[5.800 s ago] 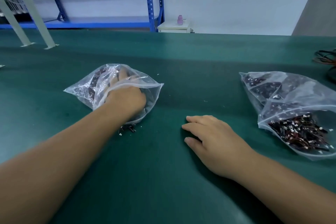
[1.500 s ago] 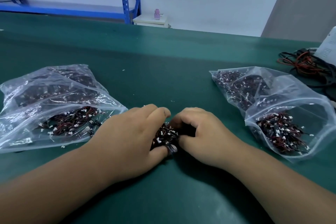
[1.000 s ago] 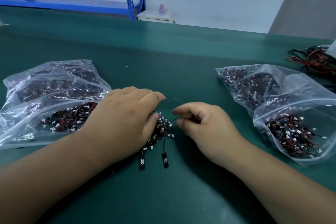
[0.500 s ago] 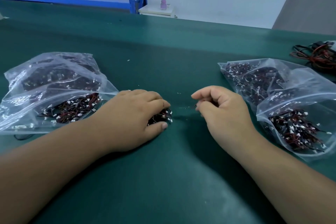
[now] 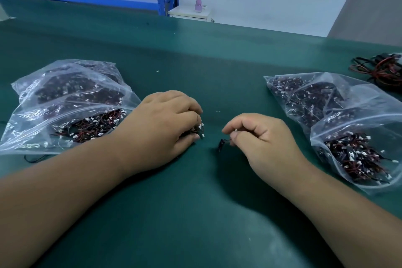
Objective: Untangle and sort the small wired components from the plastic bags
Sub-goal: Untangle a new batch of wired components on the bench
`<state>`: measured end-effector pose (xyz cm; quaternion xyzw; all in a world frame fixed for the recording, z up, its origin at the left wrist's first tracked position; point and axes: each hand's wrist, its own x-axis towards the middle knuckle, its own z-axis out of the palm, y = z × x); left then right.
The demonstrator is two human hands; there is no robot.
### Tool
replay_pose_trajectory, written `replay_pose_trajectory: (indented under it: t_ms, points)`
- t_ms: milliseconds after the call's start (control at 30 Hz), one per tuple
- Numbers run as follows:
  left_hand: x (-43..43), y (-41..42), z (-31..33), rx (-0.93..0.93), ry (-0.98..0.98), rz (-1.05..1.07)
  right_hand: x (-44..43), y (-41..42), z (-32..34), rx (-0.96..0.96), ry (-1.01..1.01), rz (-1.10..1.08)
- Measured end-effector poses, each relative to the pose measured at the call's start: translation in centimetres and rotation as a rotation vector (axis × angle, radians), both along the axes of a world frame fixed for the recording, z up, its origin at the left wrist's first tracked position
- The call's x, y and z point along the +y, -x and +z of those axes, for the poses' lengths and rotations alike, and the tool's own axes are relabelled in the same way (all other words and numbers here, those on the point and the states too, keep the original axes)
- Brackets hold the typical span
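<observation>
The task looks barely begun on the green desk (image 5: 195, 213). The left bag (image 5: 65, 98) and the right bag (image 5: 348, 115) both lie with mouths open towards the person, each packed with red-and-black wired parts with white plugs. No sorted row or pile shows between them, so nearly all the untangling seems left to do. A loose coil of wires (image 5: 382, 69) lies beyond the right bag.

The left hand (image 5: 161, 128) rests on the desk just beside the left bag's mouth. Its grip is clenched over a small clump (image 5: 199, 130) of parts, and only a few white plugs peek out at the fingertips. The right hand (image 5: 261, 137) is apart from the left, its grip closed to a pinch. Thumb and forefinger hold one part (image 5: 220, 146) by its wire near the plug. Whether the part's black end touches the desk cannot be told.
</observation>
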<state>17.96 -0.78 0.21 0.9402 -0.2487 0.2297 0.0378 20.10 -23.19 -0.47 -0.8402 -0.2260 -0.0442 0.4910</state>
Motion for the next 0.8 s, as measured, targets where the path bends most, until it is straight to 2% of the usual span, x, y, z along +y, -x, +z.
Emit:
replay_pose_trajectory:
  t_ms: [100, 267, 433, 533, 667, 800]
  points:
    - [-0.3, 0.3, 0.2, -0.039, 0.022, -0.002, -0.2, -0.7, -0.5, -0.036, 0.117, -0.026]
    - [-0.5, 0.4, 0.2, -0.094, 0.039, -0.024, 0.2, -0.5, -0.6, -0.048, 0.307, 0.063]
    - [-0.6, 0.3, 0.2, -0.239, 0.104, -0.035, 0.4, -0.1, -0.3, -0.158, 0.447, 0.085]
    - [-0.7, 0.5, 0.3, -0.314, 0.121, -0.012, 1.0, 1.0, -0.2, -0.199, 0.431, 0.178]
    - [-0.8, 0.6, 0.5, -0.318, 0.104, -0.054, 1.7, 2.3, -0.2, -0.173, 0.338, 0.339]
    - [-0.6, 0.6, 0.5, -0.307, 0.111, -0.121, 1.2, 1.1, -0.2, -0.138, 0.084, 0.130]
